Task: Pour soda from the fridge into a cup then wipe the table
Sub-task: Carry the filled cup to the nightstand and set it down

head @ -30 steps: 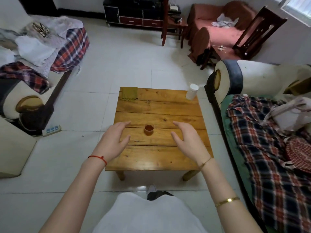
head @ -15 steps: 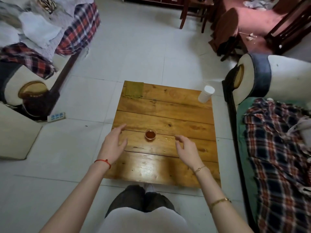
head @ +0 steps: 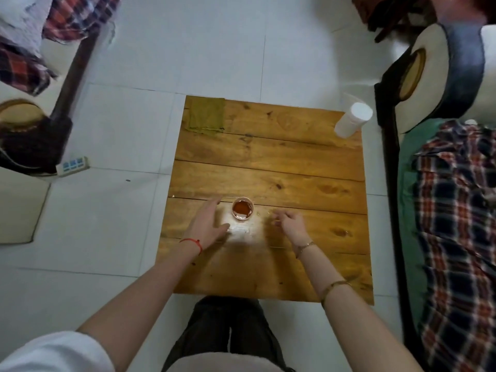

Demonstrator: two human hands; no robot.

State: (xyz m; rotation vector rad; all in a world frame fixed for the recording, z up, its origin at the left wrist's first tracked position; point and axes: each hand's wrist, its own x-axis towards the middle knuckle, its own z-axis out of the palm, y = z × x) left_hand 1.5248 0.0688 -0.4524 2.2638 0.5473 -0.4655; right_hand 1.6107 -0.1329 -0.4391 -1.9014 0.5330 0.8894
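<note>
cup (head: 242, 208) of soda | table (head: 281, 167) | no writing legible

Nothing to read here, no words, brands or numbers anywhere. The white bottle (head: 352, 120) at the upper right corner of the table (head: 268, 162) shows a plain side with no label legible. The cup (head: 242, 208) carries no print. The power strip (head: 72, 165) on the floor at the left is too small and blurred to show any marking.
</note>
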